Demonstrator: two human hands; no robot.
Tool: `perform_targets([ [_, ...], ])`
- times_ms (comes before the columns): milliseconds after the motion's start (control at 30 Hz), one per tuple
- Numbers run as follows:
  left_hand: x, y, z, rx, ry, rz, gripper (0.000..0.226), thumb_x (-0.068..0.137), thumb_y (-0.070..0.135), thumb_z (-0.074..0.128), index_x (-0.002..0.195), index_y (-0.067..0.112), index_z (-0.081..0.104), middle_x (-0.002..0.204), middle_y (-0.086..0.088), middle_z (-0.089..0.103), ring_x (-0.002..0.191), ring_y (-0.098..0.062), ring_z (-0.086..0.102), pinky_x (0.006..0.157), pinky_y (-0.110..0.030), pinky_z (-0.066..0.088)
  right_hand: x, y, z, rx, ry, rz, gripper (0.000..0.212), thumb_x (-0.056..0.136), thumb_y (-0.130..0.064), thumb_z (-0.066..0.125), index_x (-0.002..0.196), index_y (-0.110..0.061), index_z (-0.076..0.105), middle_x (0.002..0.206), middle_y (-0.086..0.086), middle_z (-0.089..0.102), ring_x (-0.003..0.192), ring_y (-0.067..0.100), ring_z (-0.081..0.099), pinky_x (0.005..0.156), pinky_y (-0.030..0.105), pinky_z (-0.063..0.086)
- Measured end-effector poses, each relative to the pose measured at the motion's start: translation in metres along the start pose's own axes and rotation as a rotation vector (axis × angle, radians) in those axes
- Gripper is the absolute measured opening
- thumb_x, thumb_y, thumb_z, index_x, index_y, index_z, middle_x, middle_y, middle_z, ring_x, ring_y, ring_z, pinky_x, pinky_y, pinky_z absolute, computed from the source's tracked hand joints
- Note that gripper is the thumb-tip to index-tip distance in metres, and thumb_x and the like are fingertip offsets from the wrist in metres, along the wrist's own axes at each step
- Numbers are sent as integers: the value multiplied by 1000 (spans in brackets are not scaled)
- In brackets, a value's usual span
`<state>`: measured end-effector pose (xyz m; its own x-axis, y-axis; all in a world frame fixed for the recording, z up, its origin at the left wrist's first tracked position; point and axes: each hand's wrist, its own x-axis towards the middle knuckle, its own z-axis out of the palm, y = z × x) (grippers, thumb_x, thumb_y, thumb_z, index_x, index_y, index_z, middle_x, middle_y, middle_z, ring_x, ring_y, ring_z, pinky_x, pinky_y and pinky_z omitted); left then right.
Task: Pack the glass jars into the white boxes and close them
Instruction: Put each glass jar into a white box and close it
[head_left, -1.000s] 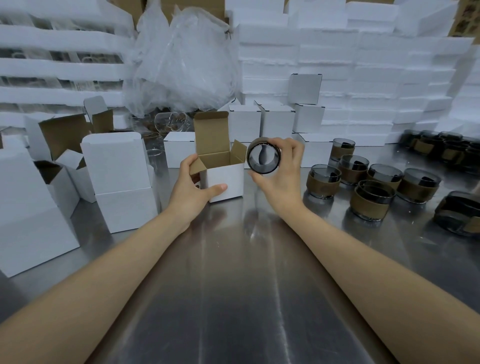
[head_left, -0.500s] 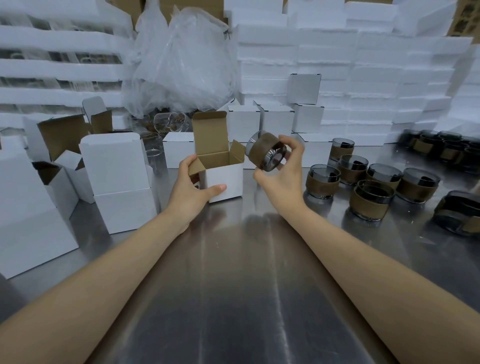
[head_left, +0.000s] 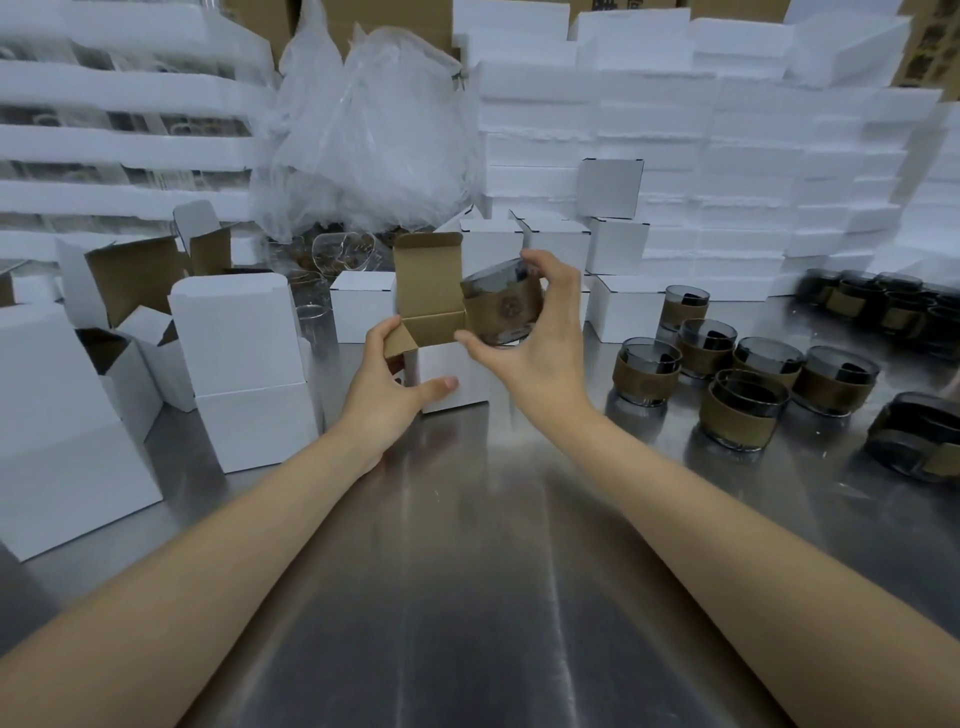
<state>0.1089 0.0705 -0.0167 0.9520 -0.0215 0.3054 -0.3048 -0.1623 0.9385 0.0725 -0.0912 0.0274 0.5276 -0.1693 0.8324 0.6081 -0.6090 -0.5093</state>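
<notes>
A small white box (head_left: 451, 375) stands open in the middle of the steel table, its brown lid flap (head_left: 427, 278) upright. My left hand (head_left: 390, 387) grips the box's left side and front, thumb across the white face. My right hand (head_left: 537, 343) holds a smoky glass jar (head_left: 501, 307) with a brown band, upright, just above the box's right edge and partly over the opening. More banded jars (head_left: 740, 379) stand in a group to the right.
Larger white boxes (head_left: 244, 364), some open, crowd the left side. Closed small white boxes (head_left: 615, 244) and foam slabs (head_left: 727, 156) are stacked behind, beside a crumpled plastic bag (head_left: 374, 140). Dark jars (head_left: 883, 306) line the far right. The steel table (head_left: 467, 597) reaches toward me.
My right hand has turned the jar from lying with its base toward me to upright, and moved it left over the open box. My left hand has stayed on the box.
</notes>
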Motion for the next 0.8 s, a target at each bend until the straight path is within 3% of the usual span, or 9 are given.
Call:
perform_targets([
  [100, -1, 1, -1, 17, -9, 2, 90, 68, 28, 86, 138, 39, 30, 127, 10, 52, 117, -9, 50, 78, -12, 39, -1, -7, 3, -53, -51, 108, 86, 60, -41, 87, 125, -27, 32, 116, -9, 51, 103, 7, 52, 83, 29, 49],
  [167, -1, 1, -1, 16, -14, 3, 88, 69, 29, 86, 137, 40, 31, 125, 12, 53, 117, -8, 50, 83, -16, 41, 1, -11, 6, -9, -81, 175, 85, 64, -40, 85, 126, -28, 28, 117, -9, 48, 105, 12, 54, 83, 37, 51],
  [300, -4, 2, 1, 53, -46, 27, 79, 70, 30, 85, 127, 47, 33, 112, 32, 49, 111, -1, 49, 79, -12, 38, 10, -15, 7, 54, -144, 182, 75, 71, -24, 82, 130, -21, 36, 123, 0, 41, 110, 12, 45, 88, 21, 42],
  [367, -3, 1, 2, 58, -71, 32, 80, 70, 30, 85, 130, 45, 34, 116, 28, 52, 112, 0, 50, 77, -10, 36, 14, -18, 7, 73, -181, 223, 65, 74, -21, 79, 124, -21, 37, 121, 3, 38, 109, 13, 44, 83, 13, 39],
  [533, -2, 2, 2, 70, -93, 35, 88, 68, 32, 87, 137, 40, 33, 125, 15, 53, 114, -4, 51, 77, -9, 37, 22, -22, 2, 80, -236, 315, 32, 85, -28, 67, 103, -21, 41, 109, 0, 46, 93, 9, 46, 75, 21, 36],
  [600, -2, 3, 2, 68, -98, 39, 86, 68, 30, 87, 136, 40, 35, 120, 21, 54, 111, 1, 51, 71, -2, 38, 27, -21, -3, 56, -253, 307, 33, 82, -37, 72, 93, -19, 47, 96, -3, 55, 90, 9, 51, 75, 26, 42],
  [667, -2, 4, 2, 65, -109, 39, 85, 68, 29, 87, 135, 39, 35, 118, 24, 53, 110, 4, 50, 71, -3, 38, 30, -19, -6, -33, -281, 299, 36, 75, -48, 75, 79, -22, 51, 84, -11, 58, 95, 14, 54, 87, 37, 45],
  [733, -3, 4, 2, 59, -122, 39, 84, 69, 27, 86, 135, 38, 35, 119, 22, 53, 109, 4, 50, 71, -3, 39, 31, -15, -6, -150, -305, 272, 39, 69, -56, 77, 70, -27, 50, 76, -16, 57, 96, 14, 53, 94, 40, 39],
  [800, -4, 5, 3, 53, -136, 44, 84, 69, 25, 86, 135, 36, 36, 120, 20, 54, 109, 5, 50, 67, 0, 40, 31, -11, -4, -245, -330, 223, 40, 66, -61, 75, 69, -29, 51, 74, -15, 58, 98, 13, 51, 90, 36, 32],
])
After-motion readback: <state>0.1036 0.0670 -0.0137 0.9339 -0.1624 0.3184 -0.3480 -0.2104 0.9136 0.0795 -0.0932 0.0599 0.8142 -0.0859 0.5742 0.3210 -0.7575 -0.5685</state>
